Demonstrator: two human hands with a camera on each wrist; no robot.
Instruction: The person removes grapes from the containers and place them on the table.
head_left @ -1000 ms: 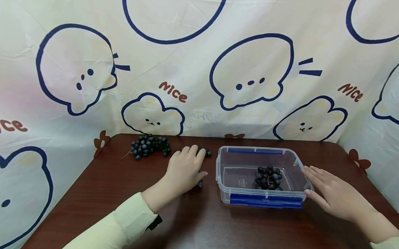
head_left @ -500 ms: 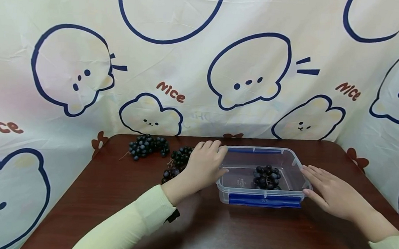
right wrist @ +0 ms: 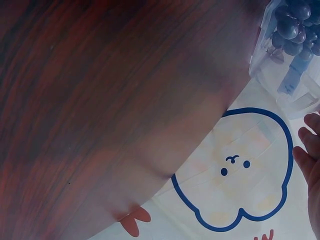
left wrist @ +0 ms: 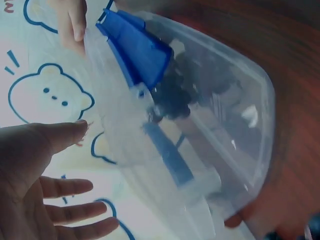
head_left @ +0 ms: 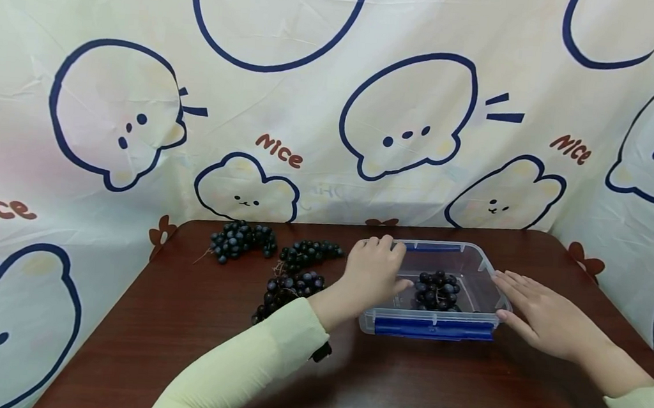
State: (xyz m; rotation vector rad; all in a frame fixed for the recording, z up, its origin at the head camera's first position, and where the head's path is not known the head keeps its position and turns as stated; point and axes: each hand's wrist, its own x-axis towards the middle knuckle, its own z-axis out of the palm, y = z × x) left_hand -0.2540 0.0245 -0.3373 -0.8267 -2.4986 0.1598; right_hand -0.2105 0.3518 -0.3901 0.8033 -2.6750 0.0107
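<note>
A clear plastic food container (head_left: 430, 316) with blue clips stands on the table without a lid, and a bunch of dark grapes (head_left: 438, 291) lies in its right half. My left hand (head_left: 374, 268) is over the container's left side; in the left wrist view its fingers (left wrist: 75, 212) are extended and apart, holding nothing. My right hand (head_left: 548, 317) rests with straight fingers against the container's right wall. Left of the container lie three more grape bunches: one at the back left (head_left: 237, 242), a middle bunch (head_left: 307, 254), and a nearer bunch (head_left: 282, 293) partly hidden by my left forearm.
The dark brown wooden table (head_left: 433, 392) extends in front of the container and to both sides. A white cloth (head_left: 322, 114) printed with blue bear outlines hangs behind the table and along its sides.
My left hand has moved right, from over the middle grapes to the container's left side, uncovering two bunches. The right hand keeps its place at the container.
</note>
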